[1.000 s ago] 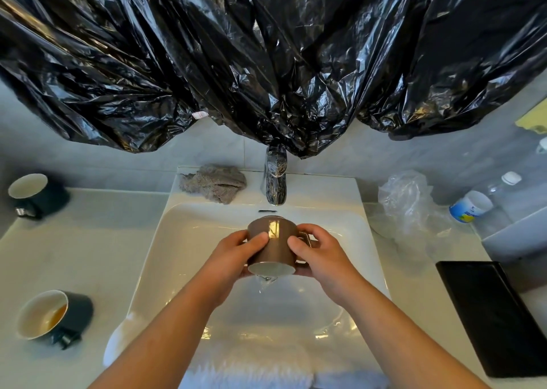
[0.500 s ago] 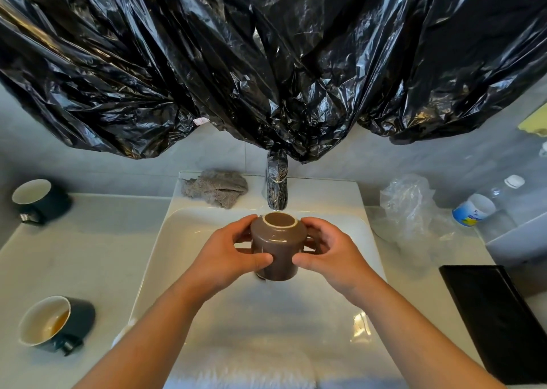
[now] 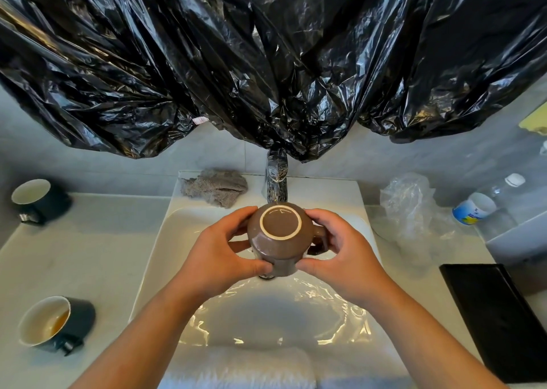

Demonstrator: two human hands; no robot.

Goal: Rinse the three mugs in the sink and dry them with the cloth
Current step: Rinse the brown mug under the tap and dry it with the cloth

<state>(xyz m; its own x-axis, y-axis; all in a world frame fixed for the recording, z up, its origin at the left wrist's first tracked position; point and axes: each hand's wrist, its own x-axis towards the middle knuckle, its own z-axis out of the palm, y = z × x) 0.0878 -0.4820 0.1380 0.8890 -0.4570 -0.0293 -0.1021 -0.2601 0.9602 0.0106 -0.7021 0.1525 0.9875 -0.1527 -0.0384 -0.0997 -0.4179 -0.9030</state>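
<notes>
A brown mug [image 3: 279, 234] is held upside down over the white sink [image 3: 165, 240], its base ring facing me, just below the tap [image 3: 276, 181]. My left hand [image 3: 219, 252] grips its left side and my right hand [image 3: 340, 255] grips its right side by the handle. Two dark green mugs lie on the counter at the left: one [image 3: 56, 323] near me with brownish liquid inside, one [image 3: 38, 200] farther back. A grey cloth [image 3: 216, 187] lies crumpled on the sink's back ledge, left of the tap.
Black plastic sheeting [image 3: 266, 63] hangs over the wall above the tap. At the right lie a clear plastic bag [image 3: 411, 205], a plastic bottle [image 3: 485, 202] and a black tray [image 3: 497, 314]. A white towel [image 3: 236, 368] covers the sink's front edge.
Both hands have turned the brown mug from tipped with its mouth toward me to fully upside down, base up, and raised it closer to the tap.
</notes>
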